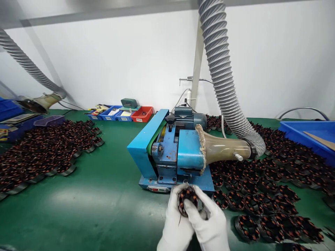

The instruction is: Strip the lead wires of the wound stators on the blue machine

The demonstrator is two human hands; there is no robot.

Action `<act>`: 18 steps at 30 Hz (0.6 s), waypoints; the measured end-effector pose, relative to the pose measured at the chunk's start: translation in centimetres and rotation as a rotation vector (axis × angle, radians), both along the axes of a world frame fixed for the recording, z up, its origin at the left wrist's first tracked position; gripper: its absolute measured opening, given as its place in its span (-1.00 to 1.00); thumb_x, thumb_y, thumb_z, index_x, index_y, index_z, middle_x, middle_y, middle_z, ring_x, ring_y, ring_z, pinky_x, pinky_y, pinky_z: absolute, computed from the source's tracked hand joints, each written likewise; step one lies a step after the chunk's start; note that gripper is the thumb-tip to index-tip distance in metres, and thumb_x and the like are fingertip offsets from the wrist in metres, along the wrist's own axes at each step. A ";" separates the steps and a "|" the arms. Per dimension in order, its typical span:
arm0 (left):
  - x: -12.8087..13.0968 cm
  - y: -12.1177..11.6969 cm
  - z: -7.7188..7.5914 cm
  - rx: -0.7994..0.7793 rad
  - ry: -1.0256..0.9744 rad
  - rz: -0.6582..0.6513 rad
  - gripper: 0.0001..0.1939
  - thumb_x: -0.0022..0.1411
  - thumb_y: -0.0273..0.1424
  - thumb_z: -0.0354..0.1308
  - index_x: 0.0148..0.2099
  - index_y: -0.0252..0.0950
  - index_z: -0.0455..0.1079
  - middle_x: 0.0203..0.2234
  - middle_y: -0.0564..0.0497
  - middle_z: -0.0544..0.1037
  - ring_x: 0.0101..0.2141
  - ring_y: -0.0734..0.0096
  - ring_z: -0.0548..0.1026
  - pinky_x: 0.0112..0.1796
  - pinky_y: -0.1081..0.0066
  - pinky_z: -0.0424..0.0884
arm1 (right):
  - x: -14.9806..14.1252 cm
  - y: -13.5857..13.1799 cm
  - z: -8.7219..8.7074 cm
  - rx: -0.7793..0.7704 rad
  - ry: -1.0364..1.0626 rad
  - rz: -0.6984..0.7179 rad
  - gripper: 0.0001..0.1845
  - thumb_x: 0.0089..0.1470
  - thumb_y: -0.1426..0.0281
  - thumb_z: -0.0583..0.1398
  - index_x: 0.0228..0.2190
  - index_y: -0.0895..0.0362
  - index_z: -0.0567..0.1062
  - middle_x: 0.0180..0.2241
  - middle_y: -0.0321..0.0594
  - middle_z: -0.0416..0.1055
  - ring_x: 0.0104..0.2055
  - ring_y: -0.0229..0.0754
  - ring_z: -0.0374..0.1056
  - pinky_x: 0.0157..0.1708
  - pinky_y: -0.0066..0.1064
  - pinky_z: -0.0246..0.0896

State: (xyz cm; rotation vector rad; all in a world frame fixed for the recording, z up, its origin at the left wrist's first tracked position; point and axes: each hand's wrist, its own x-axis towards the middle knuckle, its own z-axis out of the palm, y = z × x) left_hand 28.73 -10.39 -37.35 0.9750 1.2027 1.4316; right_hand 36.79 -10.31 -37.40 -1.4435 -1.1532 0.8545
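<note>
Both my hands wear white gloves and meet in front of the blue belt grinding machine (192, 148). Between them is a motor stator (192, 195), a dark ring with copper windings, its round opening facing me. My left hand (176, 225) grips it from the left side. My right hand (211, 226) holds it from the right, thumb laid over the ring's opening. A thin dark wire end hangs below the stator. Something grey and rounded shows between my right fingers, too covered to name.
Rows of stators (246, 228) lie to the right; a larger pile (39, 153) spreads at left. A dust hose (218, 59) joins the machine's hood. Small blue bins (111, 113) and a red bin (142, 114) stand at the back. A blue tray (295, 127) sits far right.
</note>
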 end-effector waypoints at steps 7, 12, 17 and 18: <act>-0.4 0.9 0.8 -0.023 0.058 -0.042 -0.68 0.06 -0.46 0.17 -0.09 -0.20 0.30 -0.17 -0.05 0.50 -0.14 0.27 0.48 -0.09 0.32 0.37 | -0.4 0.7 -0.5 -0.025 0.146 0.020 -0.47 -0.15 0.13 0.30 -0.17 0.20 0.57 -0.15 0.00 0.53 -0.14 0.11 0.45 -0.10 -0.18 0.38; 0.5 3.5 1.6 -0.022 0.025 0.022 -0.72 -0.05 -0.49 0.16 -0.21 -0.26 0.29 -0.26 -0.06 0.54 -0.23 0.31 0.51 -0.15 0.33 0.41 | -0.4 3.1 1.0 -0.027 0.131 0.025 -0.48 -0.10 0.10 0.26 -0.20 0.24 0.56 -0.17 0.05 0.53 -0.15 0.11 0.44 -0.09 -0.11 0.35; 0.6 3.9 2.0 -0.018 0.014 0.021 -0.73 -0.07 -0.48 0.15 -0.23 -0.26 0.30 -0.28 -0.08 0.54 -0.25 0.32 0.51 -0.16 0.35 0.41 | -0.4 3.5 1.7 -0.021 0.094 0.030 -0.48 -0.08 0.09 0.23 -0.21 0.25 0.56 -0.20 0.07 0.54 -0.18 0.10 0.45 -0.10 -0.08 0.35; 0.5 3.6 1.9 -0.020 0.013 0.022 -0.73 -0.07 -0.47 0.15 -0.23 -0.26 0.30 -0.28 -0.08 0.54 -0.25 0.31 0.50 -0.16 0.35 0.41 | -0.4 3.2 1.7 -0.026 0.092 0.033 -0.48 -0.08 0.09 0.23 -0.21 0.25 0.56 -0.20 0.07 0.54 -0.19 0.10 0.45 -0.10 -0.08 0.35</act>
